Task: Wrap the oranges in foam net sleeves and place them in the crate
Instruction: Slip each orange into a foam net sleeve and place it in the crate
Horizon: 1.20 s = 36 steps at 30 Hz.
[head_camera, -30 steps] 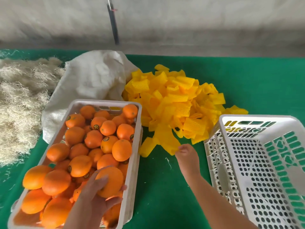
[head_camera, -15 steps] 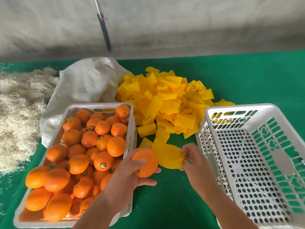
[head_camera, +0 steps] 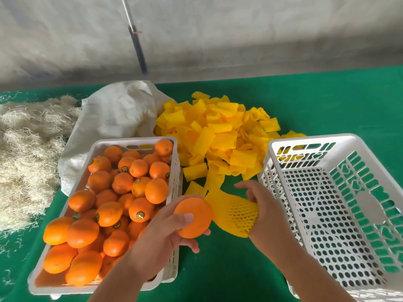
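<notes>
While the left hand (head_camera: pixel 165 234) grips one orange (head_camera: pixel 193 217) above the green tabletop (head_camera: pixel 218 269), just right of the near crate of oranges (head_camera: pixel 174 171), the right hand (head_camera: pixel 265 211) holds a yellow foam net sleeve (head_camera: pixel 234 214) stretched over its fingers, its mouth touching the orange; farther back lies the pile of sleeves (head_camera: pixel 220 136), and the empty white crate (head_camera: pixel 340 214) stands at the right.

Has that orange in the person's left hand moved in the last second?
Yes. The orange was down among the fruit in the full crate; now the left hand holds it out past that crate's right wall, beside the foam sleeve.
</notes>
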Available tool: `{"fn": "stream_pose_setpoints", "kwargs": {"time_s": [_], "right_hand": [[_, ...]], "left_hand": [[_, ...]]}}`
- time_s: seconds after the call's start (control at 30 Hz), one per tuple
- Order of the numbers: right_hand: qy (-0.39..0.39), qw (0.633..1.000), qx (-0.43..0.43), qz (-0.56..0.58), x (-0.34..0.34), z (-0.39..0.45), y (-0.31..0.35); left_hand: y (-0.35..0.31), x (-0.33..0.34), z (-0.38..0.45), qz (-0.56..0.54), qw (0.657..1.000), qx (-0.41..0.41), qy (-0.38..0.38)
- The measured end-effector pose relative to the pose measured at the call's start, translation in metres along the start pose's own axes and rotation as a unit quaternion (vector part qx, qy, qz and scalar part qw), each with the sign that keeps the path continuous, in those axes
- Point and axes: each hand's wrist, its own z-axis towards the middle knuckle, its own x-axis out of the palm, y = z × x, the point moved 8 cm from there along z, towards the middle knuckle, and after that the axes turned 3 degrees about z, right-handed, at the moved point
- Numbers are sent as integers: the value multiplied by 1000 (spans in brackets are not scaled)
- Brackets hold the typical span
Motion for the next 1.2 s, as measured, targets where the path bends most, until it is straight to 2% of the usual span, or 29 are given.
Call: {"fn": "stream_pose_setpoints", "kwargs": {"time_s": [0.1,0.27,0.37,0.5,0.57,0.67,0.8,0.9,1.03,1.2], "right_hand": [[-4,999,52,11,1,-2,-7],[-3,994,107,18,3,-8,-17],[10,986,141,86,4,-10,-19],[-23,958,201,204,-2,-19,-22],[-25,953,199,225,-3,-21,-17],[18,955,165,246,3,-23,-2],[48,975,106,189,0,-23,8],[117,980,104,120,9,-26,3],[215,961,84,155,26,-34,14],[194,963,99,161,28,-34,8]], "left_hand": [[-4,0,-7,23,999,6,29],[1,4,-15,27,996,-28,76],[5,4,-18,13,998,-34,60],[6,-7,-19,-14,1000,-10,-4],[5,-10,-20,-20,1000,-1,-15],[4,-11,-21,-22,1000,0,-13],[5,-10,-23,-25,1000,-7,0],[8,-7,-24,-32,999,-8,14],[13,-1,-23,-33,999,-18,28],[16,-2,-23,-32,998,-33,35]]}}
